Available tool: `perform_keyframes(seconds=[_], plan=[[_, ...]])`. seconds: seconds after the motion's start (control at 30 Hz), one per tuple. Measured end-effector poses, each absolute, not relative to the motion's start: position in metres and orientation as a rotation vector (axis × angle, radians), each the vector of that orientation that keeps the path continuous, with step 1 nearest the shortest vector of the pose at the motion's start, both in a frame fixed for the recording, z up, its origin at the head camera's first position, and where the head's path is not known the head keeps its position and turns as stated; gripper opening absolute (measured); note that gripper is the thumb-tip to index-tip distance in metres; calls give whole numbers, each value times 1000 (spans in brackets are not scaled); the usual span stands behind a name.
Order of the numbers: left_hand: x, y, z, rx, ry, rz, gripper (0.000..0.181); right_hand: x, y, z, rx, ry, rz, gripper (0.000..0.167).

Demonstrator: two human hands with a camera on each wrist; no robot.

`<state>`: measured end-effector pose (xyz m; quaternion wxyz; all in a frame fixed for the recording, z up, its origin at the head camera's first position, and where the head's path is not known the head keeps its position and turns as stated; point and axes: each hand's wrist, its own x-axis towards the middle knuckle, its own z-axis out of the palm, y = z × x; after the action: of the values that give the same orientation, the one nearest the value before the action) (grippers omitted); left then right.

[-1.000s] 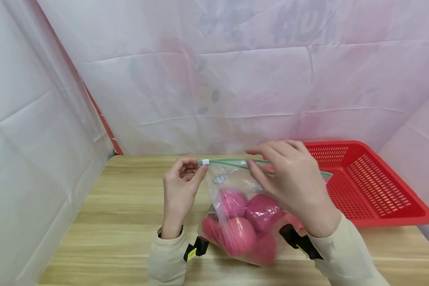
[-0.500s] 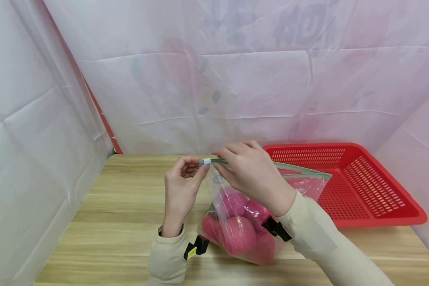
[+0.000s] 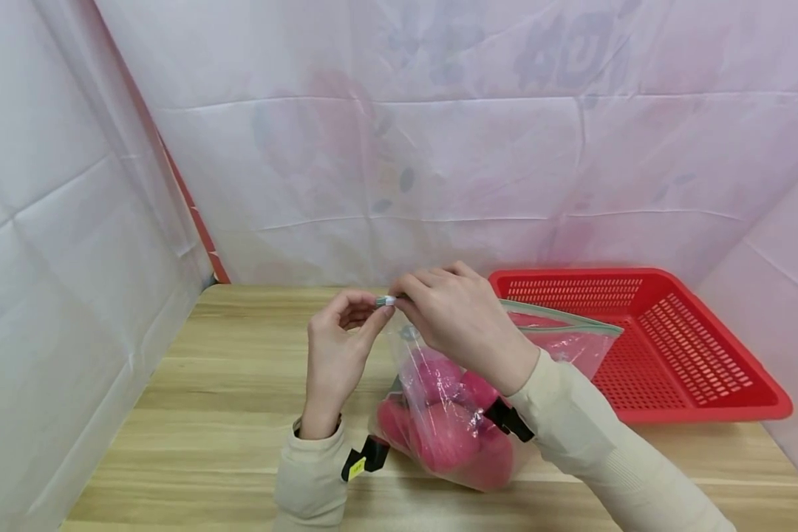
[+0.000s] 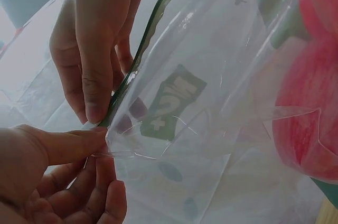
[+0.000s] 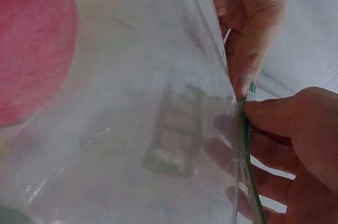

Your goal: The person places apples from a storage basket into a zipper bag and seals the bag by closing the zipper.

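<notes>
A clear zip bag (image 3: 572,346) with a green-edged top stands on the table, holding several round pink-red fruits (image 3: 444,437). My left hand (image 3: 338,358) pinches the bag's top left corner between thumb and fingers. Right beside it, my right hand (image 3: 465,321) grips the zip edge at the white slider (image 3: 390,301), which its fingers partly hide. To the right of that hand the zip's two green edges stand apart. In the left wrist view, the green zip strip (image 4: 153,20) runs up from the pinched corner, and a green printed label (image 4: 174,102) shows on the bag.
A red perforated plastic basket (image 3: 725,347) stands behind and right of the bag, partly behind it. The wooden tabletop (image 3: 226,414) extends to the left. White printed sheets (image 3: 479,162) hang at the back and both sides.
My right hand has moved left along the bag's top, from its middle to the slider, and now grips there. My left hand stays at the corner, almost unmoved.
</notes>
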<state>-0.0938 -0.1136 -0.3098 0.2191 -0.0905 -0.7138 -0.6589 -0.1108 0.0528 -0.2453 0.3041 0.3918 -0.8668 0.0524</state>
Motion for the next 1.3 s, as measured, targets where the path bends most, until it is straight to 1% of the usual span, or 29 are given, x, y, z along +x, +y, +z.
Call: perform_keyframes(seconds=[0.23, 0.47, 0.77, 1.3], plan=[[-94, -115, -309, -253, -1988, -1822, 13, -111, 54, -247, 1033, -2277, 135, 7], [-92, -116, -309, -233, -1995, -1817, 13, -112, 54, -247, 1042, -2278, 149, 9], [-92, -118, -307, -222, -1988, -1798, 14, -113, 52, -243, 1064, -2275, 180, 17], [-90, -119, -305, -201, -2028, -1791, 14, -113, 58, -243, 1022, -2300, 153, 15]])
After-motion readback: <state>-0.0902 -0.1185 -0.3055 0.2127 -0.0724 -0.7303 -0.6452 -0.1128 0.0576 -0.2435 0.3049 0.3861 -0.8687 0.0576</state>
